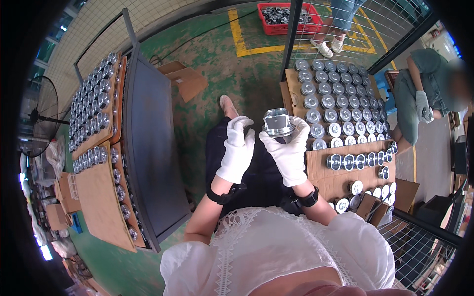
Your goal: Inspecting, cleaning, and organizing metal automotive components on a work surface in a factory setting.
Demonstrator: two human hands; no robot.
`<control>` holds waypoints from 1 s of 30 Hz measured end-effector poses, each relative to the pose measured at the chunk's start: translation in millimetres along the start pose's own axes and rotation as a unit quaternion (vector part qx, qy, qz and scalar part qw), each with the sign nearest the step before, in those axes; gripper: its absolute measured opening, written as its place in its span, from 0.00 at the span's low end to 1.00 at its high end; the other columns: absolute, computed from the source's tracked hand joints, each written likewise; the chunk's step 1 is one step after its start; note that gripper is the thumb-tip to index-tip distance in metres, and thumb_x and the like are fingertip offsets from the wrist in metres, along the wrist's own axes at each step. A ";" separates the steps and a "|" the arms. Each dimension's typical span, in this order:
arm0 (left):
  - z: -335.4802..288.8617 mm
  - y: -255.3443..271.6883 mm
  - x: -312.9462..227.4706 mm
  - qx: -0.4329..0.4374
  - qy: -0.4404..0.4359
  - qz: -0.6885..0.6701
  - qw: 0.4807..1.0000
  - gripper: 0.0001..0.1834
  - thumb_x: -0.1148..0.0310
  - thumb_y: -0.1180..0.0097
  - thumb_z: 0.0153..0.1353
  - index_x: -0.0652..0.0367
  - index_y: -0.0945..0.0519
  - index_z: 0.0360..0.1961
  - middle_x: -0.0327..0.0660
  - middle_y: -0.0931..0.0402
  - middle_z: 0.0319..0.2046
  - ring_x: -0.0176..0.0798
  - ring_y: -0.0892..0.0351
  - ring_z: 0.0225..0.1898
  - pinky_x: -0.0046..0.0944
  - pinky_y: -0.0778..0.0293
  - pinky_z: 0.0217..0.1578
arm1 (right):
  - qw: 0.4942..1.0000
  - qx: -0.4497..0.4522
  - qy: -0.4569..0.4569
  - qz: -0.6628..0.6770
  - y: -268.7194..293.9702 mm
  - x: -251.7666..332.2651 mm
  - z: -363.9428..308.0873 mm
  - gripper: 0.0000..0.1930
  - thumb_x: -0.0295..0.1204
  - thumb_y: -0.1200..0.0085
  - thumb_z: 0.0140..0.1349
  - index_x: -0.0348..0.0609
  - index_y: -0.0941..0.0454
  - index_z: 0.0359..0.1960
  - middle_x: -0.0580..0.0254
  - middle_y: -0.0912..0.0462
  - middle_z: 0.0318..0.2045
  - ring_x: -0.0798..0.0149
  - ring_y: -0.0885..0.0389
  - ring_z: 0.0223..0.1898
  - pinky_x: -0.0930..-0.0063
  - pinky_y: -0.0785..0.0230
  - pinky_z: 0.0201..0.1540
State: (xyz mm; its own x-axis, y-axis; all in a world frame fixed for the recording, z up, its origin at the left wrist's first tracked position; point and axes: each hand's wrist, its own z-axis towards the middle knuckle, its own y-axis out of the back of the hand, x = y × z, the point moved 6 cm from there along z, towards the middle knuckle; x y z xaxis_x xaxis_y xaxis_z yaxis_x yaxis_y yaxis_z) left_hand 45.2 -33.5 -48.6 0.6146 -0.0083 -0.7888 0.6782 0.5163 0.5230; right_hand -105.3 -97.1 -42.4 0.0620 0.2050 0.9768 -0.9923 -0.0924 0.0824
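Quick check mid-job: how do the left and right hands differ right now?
The right hand grips a metal piston; the left hand holds nothing that I can see.
The right hand touches the piston's lower, ringed end, while the left hand is apart from it, to its left.
The left hand's fingers curl loosely; the right hand's thumb and fingers close on the piston.
Both are white-gloved.

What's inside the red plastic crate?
The red plastic crate holds a heap of small silver and dark metal parts. Its bottom and anything beneath the top layer are covered.
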 end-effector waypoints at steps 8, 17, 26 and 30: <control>3.6 2.1 -1.1 -0.034 -0.006 -0.017 0.999 0.13 0.80 0.45 0.69 0.62 0.26 0.53 0.48 0.27 0.55 0.45 0.24 0.56 0.41 0.26 0.56 | 0.999 0.019 -0.028 0.041 1.6 1.2 0.0 0.37 0.30 0.21 0.50 0.40 0.36 0.55 0.55 0.22 0.46 0.68 0.18 0.42 0.70 0.21 0.45; 5.6 8.6 -3.2 -0.064 0.012 -0.047 0.997 0.11 0.77 0.47 0.73 0.61 0.25 0.55 0.45 0.26 0.54 0.41 0.24 0.55 0.38 0.28 0.57 | 1.000 0.013 -0.018 -0.002 2.0 7.5 -2.2 0.37 0.29 0.22 0.50 0.40 0.37 0.56 0.55 0.22 0.48 0.67 0.19 0.43 0.70 0.21 0.47; 13.5 12.9 -36.3 -0.047 0.013 -0.046 0.998 0.18 0.71 0.35 0.66 0.57 0.24 0.54 0.45 0.26 0.57 0.43 0.21 0.56 0.41 0.23 0.54 | 0.987 -0.011 0.119 -0.111 1.8 19.0 -5.2 0.38 0.24 0.23 0.48 0.39 0.37 0.57 0.50 0.29 0.52 0.56 0.19 0.48 0.66 0.23 0.51; 24.7 0.6 -55.0 -0.040 -0.010 -0.011 0.999 0.27 0.68 0.26 0.55 0.57 0.25 0.54 0.44 0.27 0.57 0.43 0.20 0.47 0.41 0.21 0.50 | 0.987 0.003 0.114 -0.114 0.9 12.9 -8.7 0.37 0.24 0.24 0.49 0.38 0.37 0.57 0.50 0.29 0.52 0.55 0.19 0.47 0.66 0.23 0.51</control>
State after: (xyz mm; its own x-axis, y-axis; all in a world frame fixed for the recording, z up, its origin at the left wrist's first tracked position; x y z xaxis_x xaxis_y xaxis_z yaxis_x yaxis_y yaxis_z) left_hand 21.7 -53.9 3.1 0.6082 -0.0364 -0.7930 0.6576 0.5826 0.4777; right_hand -106.3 -86.1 -31.4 0.2568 0.4347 0.8632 -0.9549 -0.0238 0.2961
